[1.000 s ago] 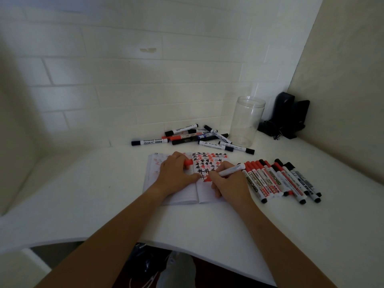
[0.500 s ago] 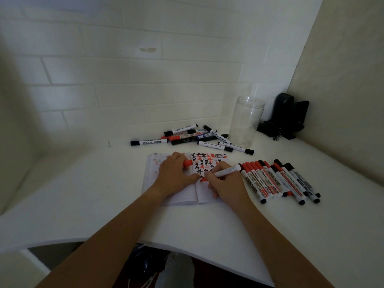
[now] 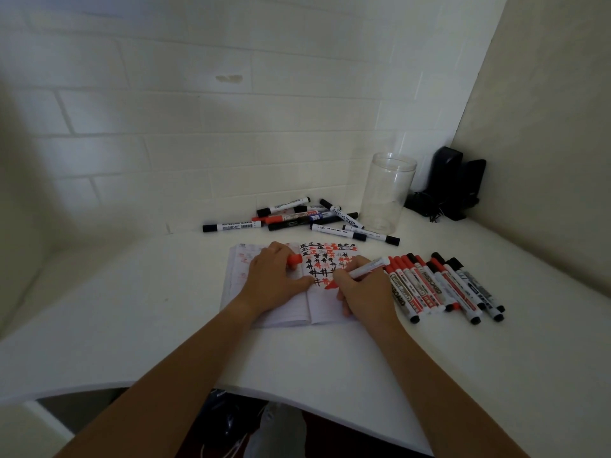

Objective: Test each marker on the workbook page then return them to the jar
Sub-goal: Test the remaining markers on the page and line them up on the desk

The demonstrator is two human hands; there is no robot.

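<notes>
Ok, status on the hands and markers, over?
Right hand writing with red marker on workbook. Left hand pins page, holds red cap. Jar empty. Nothing blocking.

A white desk (image 3: 330, 352) is set into a corner. A white brick-patterned wall (image 3: 198, 110) is seen behind it and a plain beige wall (image 3: 545, 143) on the right. The light is dim.
</notes>
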